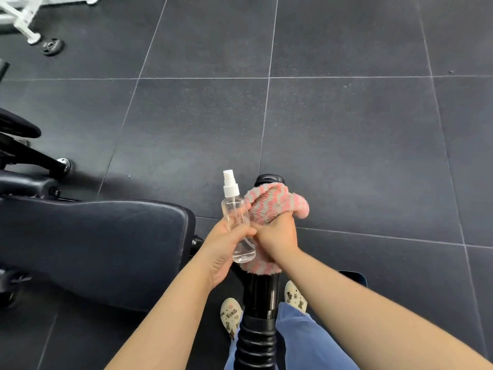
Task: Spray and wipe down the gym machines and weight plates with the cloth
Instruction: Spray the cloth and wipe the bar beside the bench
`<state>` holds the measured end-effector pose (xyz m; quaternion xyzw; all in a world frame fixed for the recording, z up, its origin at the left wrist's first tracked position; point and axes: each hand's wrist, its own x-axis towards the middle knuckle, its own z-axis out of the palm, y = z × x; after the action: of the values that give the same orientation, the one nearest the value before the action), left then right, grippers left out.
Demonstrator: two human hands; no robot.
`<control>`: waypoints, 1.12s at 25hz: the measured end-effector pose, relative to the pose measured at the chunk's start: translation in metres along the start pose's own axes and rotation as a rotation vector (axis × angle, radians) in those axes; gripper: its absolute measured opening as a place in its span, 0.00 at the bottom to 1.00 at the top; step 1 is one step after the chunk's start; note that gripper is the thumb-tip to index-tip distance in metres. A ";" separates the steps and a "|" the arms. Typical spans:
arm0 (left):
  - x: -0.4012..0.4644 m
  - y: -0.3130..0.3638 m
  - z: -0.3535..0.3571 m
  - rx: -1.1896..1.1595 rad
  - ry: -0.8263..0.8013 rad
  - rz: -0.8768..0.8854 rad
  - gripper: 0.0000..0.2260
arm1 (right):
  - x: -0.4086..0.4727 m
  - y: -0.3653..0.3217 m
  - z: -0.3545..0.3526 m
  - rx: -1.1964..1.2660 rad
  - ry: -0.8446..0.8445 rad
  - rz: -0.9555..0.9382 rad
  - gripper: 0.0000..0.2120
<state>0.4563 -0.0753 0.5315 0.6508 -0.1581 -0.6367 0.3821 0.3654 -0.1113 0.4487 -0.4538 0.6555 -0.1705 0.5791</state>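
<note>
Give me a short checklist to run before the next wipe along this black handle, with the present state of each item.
1. Cloth wrapped round the black handle: ok, it covers the upper part, with the end cap showing above.
2. Right hand gripping the cloth: ok, fingers curled round it.
3. Spray bottle secure in the left hand: ok, held upright by its body.
4. Liquid left in the bottle: ok, a little shows at the bottom.
5. Handle already sprayed: cannot tell, no wetness is visible.
6. Lower ribbed grip wiped: cannot tell.
</note>
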 end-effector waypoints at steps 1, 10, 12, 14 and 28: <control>0.001 0.001 0.001 -0.021 -0.004 0.002 0.22 | 0.009 0.000 -0.004 0.163 -0.033 0.022 0.34; 0.011 0.003 0.021 -0.046 0.029 0.007 0.16 | 0.032 0.004 -0.019 0.511 -0.310 0.108 0.34; 0.010 0.000 0.021 -0.069 0.037 0.014 0.15 | 0.019 0.006 -0.005 0.307 -0.082 -0.020 0.35; 0.010 -0.001 0.015 -0.070 0.041 -0.003 0.15 | 0.014 0.004 0.001 0.006 0.022 -0.105 0.32; 0.018 0.004 0.019 -0.120 0.004 0.015 0.17 | 0.024 -0.015 -0.006 -0.118 0.076 -0.182 0.30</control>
<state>0.4422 -0.0961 0.5238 0.6268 -0.1234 -0.6409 0.4256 0.3677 -0.1400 0.4477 -0.5379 0.6419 -0.2005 0.5084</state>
